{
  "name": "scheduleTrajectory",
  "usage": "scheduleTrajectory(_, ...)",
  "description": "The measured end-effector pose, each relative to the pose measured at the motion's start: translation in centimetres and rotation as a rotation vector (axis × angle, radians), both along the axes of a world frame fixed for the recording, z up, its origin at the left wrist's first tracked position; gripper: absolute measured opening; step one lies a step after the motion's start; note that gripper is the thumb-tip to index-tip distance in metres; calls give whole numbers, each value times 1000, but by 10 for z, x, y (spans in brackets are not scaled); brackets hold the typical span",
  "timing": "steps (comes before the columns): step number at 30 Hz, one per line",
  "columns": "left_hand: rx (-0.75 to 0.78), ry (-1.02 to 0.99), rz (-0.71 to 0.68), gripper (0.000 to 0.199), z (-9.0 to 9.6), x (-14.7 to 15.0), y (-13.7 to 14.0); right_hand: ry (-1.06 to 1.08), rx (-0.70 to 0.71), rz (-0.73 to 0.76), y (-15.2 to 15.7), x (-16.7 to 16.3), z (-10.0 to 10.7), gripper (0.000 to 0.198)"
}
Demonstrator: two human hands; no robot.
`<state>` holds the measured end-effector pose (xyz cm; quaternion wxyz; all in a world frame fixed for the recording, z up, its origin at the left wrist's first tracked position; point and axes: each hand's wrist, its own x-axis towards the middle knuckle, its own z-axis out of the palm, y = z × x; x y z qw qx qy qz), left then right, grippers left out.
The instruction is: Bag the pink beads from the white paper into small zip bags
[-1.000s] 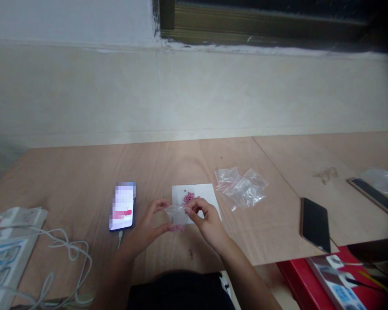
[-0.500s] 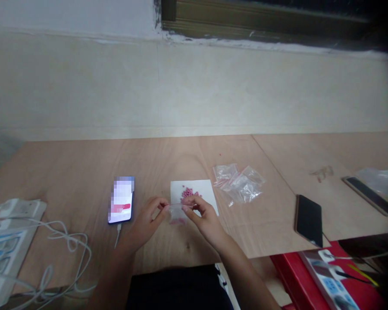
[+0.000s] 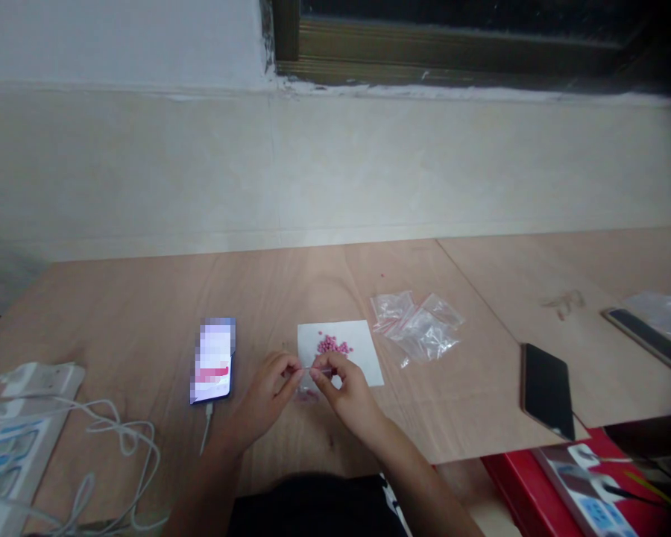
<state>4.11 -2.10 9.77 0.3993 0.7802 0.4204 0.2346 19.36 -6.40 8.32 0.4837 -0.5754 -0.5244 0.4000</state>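
Note:
My left hand point(image 3: 265, 395) and my right hand point(image 3: 344, 395) pinch the top edge of a small clear zip bag point(image 3: 307, 380) between their fingertips, just above the wooden table point(image 3: 145, 313). Pink beads show through the bottom of that bag. Right behind my hands lies a white paper square point(image 3: 363, 350) with a small heap of pink beads point(image 3: 332, 345) on it. A pile of empty clear zip bags point(image 3: 417, 324) with red strips lies to the right of the paper.
A lit phone point(image 3: 213, 359) lies left of my hands with a white cable running from it. White power strips and cables point(image 3: 27, 425) sit at the left edge. A dark phone point(image 3: 546, 389) lies at right, near a red surface point(image 3: 514, 477) with another power strip.
My fingers have drawn closer together along the bag's top edge, and the bag now hangs flatter and lower between them. The view shifted slightly.

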Motion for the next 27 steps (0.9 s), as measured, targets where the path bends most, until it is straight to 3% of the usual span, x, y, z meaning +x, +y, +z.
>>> scheduleTrajectory(3,-28,-4,16,13,-8,-1,-6,53,-38,55,-4,1,-1,14)
scheduleTrajectory(10,-110,-40,-5,15,-7,-4,-13,89,-63,-43,-9,2,-5,15)
scheduleTrajectory(19,-99,-32,18,18,-12,-17,0,287,-123,-62,-3,11,-15,29)
scheduleTrajectory(27,-125,-23,36,18,-17,-23,2,340,-133,-107,3,9,-19,35)
